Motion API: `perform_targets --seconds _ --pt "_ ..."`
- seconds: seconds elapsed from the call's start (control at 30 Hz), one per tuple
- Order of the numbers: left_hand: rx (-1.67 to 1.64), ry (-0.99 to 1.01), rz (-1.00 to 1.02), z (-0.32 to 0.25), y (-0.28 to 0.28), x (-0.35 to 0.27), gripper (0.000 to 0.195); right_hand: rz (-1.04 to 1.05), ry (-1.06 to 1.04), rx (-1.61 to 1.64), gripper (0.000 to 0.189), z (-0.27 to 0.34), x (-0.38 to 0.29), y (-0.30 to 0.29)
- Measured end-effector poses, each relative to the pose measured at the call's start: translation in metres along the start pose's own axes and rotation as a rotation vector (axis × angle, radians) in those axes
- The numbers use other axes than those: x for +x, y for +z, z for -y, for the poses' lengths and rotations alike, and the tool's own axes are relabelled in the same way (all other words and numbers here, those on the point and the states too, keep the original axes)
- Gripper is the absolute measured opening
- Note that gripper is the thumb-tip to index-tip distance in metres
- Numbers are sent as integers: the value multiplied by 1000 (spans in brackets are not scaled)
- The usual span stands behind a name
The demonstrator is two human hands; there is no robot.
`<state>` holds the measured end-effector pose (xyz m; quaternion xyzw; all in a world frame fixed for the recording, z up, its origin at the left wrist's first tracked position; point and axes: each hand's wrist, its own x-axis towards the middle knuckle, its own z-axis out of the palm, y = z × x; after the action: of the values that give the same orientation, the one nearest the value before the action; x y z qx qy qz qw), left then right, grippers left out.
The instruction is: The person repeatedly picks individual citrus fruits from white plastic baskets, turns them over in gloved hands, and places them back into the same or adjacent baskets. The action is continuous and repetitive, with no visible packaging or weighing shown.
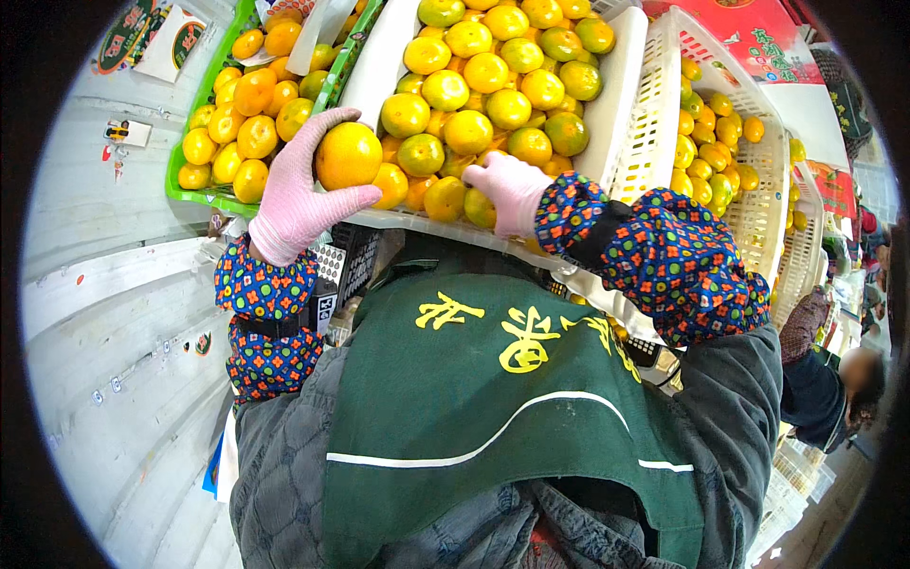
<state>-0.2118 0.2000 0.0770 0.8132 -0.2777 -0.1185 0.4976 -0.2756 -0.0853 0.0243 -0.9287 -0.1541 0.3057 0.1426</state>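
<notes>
My left hand, in a pink knit glove, holds a large orange citrus fruit between thumb and fingers, above the left edge of a white foam-lined crate. That crate is heaped with yellow-orange and greenish mandarins. My right hand, gloved alike, reaches down among the fruit at the crate's near side. Its fingertips touch an orange fruit there; whether they grip it I cannot tell.
A green plastic crate of oranges stands at the left, beside a pale wall. White slatted baskets with smaller citrus fruit stand at the right, by a red printed carton. A co-worker is at the far right.
</notes>
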Motion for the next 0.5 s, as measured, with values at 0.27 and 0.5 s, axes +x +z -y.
perform_targets --seconds 0.27,0.5 --pt "47 19 60 16 -4 -2 79 -103 85 258 69 -17 -13 12" --pt "122 34 161 19 -3 5 82 -171 116 289 59 -16 -14 19"
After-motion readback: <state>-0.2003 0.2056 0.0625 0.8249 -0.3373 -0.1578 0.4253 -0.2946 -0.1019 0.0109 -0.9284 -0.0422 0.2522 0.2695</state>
